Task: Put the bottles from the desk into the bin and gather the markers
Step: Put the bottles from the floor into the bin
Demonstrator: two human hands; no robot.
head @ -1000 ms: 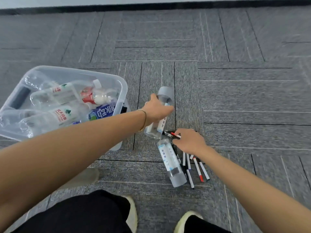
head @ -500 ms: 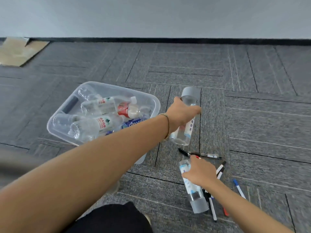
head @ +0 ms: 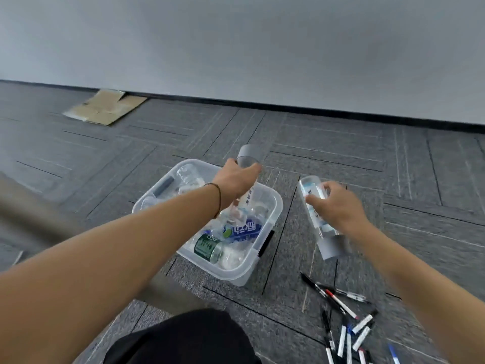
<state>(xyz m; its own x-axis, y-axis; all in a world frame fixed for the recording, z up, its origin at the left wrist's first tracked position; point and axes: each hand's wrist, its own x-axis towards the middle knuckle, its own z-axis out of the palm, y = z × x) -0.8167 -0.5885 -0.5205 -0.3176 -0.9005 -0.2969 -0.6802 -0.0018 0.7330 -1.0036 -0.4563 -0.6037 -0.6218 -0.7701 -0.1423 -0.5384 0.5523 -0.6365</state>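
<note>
Gripping a clear bottle just under its grey cap, the left hand holds it upright over the far side of the bin, fingers and thumb curled round the neck so the lower body hangs down among the bottles already inside. The right hand holds a second bottle in the air to the right of the bin, above the carpet; its fingers wrap the clear body near the base, and the grey cap points down and toward the camera. That bottle is tilted and somewhat blurred.

Inside the clear plastic bin lie several bottles, among them one with a blue label and one with a green label, near the front right corner.

Markers lie scattered on the carpet at the lower right, well apart from both hands, with black, red and blue caps showing. A flattened piece of cardboard rests on the floor by the wall at the far left.
</note>
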